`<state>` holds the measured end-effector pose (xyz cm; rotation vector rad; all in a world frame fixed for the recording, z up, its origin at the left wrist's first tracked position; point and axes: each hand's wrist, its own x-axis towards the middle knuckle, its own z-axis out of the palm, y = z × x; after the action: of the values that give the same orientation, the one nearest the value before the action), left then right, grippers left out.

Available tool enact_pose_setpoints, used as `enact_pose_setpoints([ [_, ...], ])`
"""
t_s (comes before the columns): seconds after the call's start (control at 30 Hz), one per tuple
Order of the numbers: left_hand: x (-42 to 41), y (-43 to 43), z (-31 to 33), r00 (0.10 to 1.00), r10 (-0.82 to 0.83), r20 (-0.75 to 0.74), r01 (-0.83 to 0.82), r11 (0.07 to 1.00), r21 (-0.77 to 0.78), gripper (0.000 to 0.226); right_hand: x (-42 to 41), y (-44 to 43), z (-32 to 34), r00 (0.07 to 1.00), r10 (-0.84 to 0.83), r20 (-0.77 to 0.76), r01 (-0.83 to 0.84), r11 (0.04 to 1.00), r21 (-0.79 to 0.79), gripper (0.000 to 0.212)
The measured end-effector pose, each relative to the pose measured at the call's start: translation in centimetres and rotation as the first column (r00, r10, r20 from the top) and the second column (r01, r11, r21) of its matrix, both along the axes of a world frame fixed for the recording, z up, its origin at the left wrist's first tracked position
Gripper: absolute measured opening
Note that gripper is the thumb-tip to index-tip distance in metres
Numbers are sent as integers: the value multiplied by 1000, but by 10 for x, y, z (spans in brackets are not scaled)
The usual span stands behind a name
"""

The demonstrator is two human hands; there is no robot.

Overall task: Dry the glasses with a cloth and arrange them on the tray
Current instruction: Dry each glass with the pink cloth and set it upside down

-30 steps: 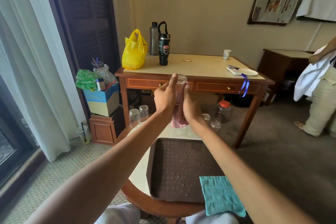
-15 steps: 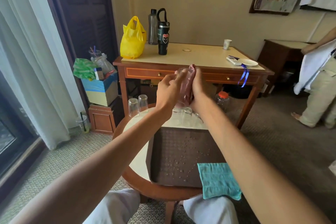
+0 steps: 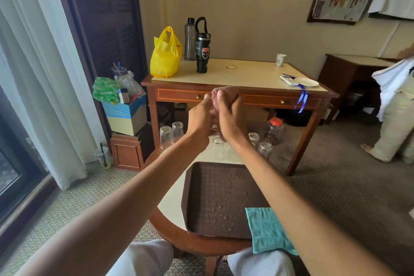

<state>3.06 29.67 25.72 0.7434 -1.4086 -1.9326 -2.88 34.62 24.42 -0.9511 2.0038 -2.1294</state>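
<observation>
Centre frame, the left hand (image 3: 199, 119) and right hand (image 3: 230, 116) raise a glass (image 3: 213, 119), left grip clamped on it, right on the cloth (image 3: 225, 92). The cloth now caps its top, bare a second ago. Drying goes on; the tray (image 3: 190, 197), lower centre, holds no glass.

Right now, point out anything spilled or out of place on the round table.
Water droplets dot the brown tray, which should be dry for this job. The teal cloth drapes over the tray's near right corner and hangs past the table edge.

A lived-in room: curtains (image 3: 33, 74), carpet (image 3: 347, 186), wooden desk (image 3: 235, 74) with bottles.
</observation>
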Motion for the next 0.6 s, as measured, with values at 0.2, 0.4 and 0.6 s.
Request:
enact_pose_setpoints([
  [0.2,-7,7,-2,995,23,-93,-42,976,-212,39,-30,-9,23,962,109,251,-109,994,-14,60],
  [0.4,-30,-2,-13,990,100,-102,-128,939,-319,77,-35,-3,25,835,307,457,-263,952,-159,61],
  [0.6,-25,1,8,975,150,-161,-188,950,-248,68,-30,-4,15,863,297,409,-282,955,-97,85],
])
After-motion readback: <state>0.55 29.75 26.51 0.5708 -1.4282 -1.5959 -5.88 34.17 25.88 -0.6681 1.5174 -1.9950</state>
